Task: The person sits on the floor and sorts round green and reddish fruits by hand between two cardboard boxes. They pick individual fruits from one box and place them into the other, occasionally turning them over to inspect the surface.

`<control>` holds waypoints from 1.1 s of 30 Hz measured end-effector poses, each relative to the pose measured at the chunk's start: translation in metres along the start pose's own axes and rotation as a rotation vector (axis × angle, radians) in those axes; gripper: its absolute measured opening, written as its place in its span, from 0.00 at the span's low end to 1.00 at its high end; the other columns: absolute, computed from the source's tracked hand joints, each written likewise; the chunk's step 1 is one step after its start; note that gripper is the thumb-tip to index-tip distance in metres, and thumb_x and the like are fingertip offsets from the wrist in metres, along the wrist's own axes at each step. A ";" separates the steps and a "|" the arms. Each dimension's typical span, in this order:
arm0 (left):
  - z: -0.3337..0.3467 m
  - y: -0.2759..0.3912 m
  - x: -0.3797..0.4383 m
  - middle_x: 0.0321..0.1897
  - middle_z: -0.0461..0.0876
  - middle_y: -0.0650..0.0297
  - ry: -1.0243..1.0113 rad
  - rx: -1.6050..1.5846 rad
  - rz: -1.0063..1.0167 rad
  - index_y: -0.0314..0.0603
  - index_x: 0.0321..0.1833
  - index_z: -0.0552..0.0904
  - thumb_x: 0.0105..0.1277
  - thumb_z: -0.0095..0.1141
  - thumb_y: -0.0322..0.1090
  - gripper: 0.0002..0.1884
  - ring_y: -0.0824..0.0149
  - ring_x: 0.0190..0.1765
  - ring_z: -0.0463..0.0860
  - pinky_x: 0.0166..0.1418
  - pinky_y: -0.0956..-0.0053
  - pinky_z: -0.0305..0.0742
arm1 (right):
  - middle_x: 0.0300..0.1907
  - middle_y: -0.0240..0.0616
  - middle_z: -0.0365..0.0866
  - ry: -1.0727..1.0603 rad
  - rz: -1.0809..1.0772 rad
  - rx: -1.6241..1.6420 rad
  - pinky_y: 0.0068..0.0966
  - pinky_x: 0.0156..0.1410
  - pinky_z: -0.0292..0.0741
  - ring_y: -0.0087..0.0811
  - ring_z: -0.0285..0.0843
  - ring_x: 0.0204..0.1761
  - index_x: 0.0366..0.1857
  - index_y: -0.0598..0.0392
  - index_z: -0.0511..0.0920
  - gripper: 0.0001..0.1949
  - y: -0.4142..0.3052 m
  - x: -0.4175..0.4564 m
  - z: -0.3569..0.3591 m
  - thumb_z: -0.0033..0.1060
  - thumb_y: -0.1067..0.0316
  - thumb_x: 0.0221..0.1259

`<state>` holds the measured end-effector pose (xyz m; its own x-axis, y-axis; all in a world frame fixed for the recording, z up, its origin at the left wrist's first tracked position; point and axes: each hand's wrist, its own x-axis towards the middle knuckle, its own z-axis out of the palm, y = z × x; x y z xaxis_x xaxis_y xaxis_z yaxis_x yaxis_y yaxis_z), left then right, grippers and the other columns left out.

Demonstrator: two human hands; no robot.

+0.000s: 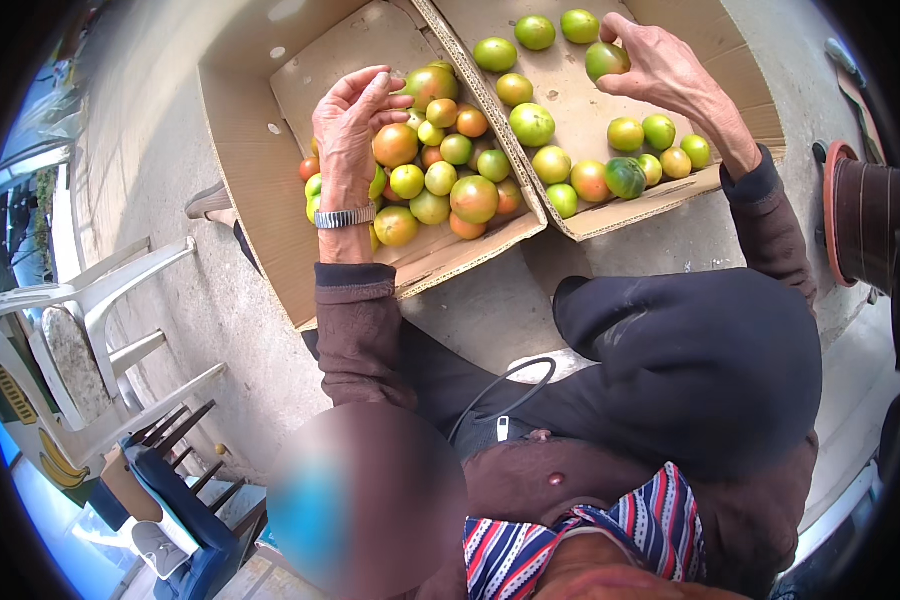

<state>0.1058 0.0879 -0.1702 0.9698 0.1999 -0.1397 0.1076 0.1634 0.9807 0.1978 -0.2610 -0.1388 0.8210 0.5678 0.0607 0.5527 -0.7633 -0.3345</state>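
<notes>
Two cardboard boxes stand side by side on the floor in front of me. My left hand (356, 112) hovers over the left box (247, 172), fingers loosely apart and empty, beside a heap of green and orange tomatoes (441, 178). That wrist wears a metal watch band (345, 217). Over the right box (562, 82), my right hand (656, 64) pinches a greenish tomato (607, 61) between thumb and fingers. Several mostly green tomatoes (532, 124) lie below it, some along the box's near wall and left side.
White plastic chairs (120, 300) stand at the left, near a carton with a banana print (60, 457). A person's foot (208, 201) shows beside the left box. At the right is a brown ribbed round object (866, 214) with an orange rim.
</notes>
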 end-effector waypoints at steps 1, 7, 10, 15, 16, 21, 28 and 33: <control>0.001 -0.002 0.001 0.44 0.88 0.50 -0.085 -0.086 -0.002 0.30 0.54 0.83 0.75 0.62 0.34 0.13 0.61 0.42 0.90 0.43 0.74 0.88 | 0.34 0.47 0.82 0.165 -0.052 0.099 0.37 0.46 0.81 0.44 0.84 0.36 0.46 0.61 0.75 0.20 -0.019 0.007 -0.003 0.69 0.63 0.52; 0.015 0.003 -0.007 0.60 0.80 0.45 -0.520 -0.411 0.007 0.29 0.70 0.69 0.76 0.60 0.39 0.27 0.53 0.58 0.85 0.60 0.60 0.85 | 0.39 0.48 0.81 0.572 -0.498 0.431 0.37 0.41 0.81 0.46 0.85 0.36 0.50 0.57 0.75 0.25 -0.124 0.036 0.020 0.80 0.63 0.49; 0.016 0.001 -0.012 0.63 0.79 0.48 -0.360 -0.370 0.055 0.31 0.70 0.70 0.76 0.61 0.39 0.27 0.51 0.65 0.81 0.70 0.54 0.80 | 0.39 0.47 0.81 0.486 -0.479 0.445 0.35 0.38 0.82 0.43 0.85 0.34 0.54 0.57 0.75 0.26 -0.134 0.037 0.036 0.79 0.66 0.50; 0.000 0.004 -0.014 0.60 0.81 0.52 -0.374 -0.415 -0.020 0.32 0.66 0.75 0.75 0.60 0.35 0.21 0.60 0.61 0.84 0.61 0.63 0.83 | 0.39 0.42 0.84 0.423 -0.464 0.698 0.29 0.38 0.82 0.34 0.85 0.34 0.52 0.58 0.80 0.19 -0.103 0.042 0.058 0.75 0.71 0.57; -0.002 0.006 -0.016 0.59 0.82 0.53 -0.384 -0.387 -0.038 0.33 0.64 0.77 0.74 0.60 0.35 0.20 0.62 0.60 0.84 0.59 0.65 0.84 | 0.37 0.42 0.84 0.498 -0.474 0.647 0.29 0.38 0.82 0.34 0.85 0.33 0.50 0.59 0.80 0.16 -0.095 0.046 0.055 0.74 0.73 0.58; -0.011 0.029 -0.058 0.40 0.85 0.65 -0.295 0.579 -0.300 0.38 0.51 0.83 0.60 0.74 0.42 0.21 0.76 0.36 0.84 0.32 0.82 0.75 | 0.33 0.44 0.84 0.560 -0.317 0.541 0.30 0.39 0.81 0.39 0.85 0.33 0.40 0.60 0.83 0.06 -0.076 0.049 0.038 0.68 0.75 0.61; -0.024 -0.024 -0.074 0.27 0.79 0.61 -0.404 1.191 -0.570 0.32 0.40 0.78 0.54 0.78 0.47 0.26 0.70 0.23 0.80 0.24 0.73 0.76 | 0.30 0.47 0.86 0.456 -0.285 0.412 0.37 0.39 0.81 0.44 0.87 0.34 0.37 0.58 0.83 0.06 -0.070 0.055 0.055 0.65 0.68 0.63; -0.028 -0.045 -0.092 0.31 0.81 0.59 -0.392 0.930 -0.638 0.28 0.46 0.78 0.63 0.73 0.42 0.23 0.70 0.28 0.84 0.31 0.75 0.83 | 0.31 0.47 0.86 0.466 -0.199 0.497 0.34 0.38 0.81 0.43 0.87 0.33 0.39 0.58 0.83 0.06 -0.068 0.050 0.035 0.65 0.68 0.64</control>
<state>0.0053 0.0892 -0.2049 0.6672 0.0014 -0.7448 0.5546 -0.6685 0.4955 0.1961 -0.1705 -0.1458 0.7485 0.4058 0.5245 0.6588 -0.3648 -0.6580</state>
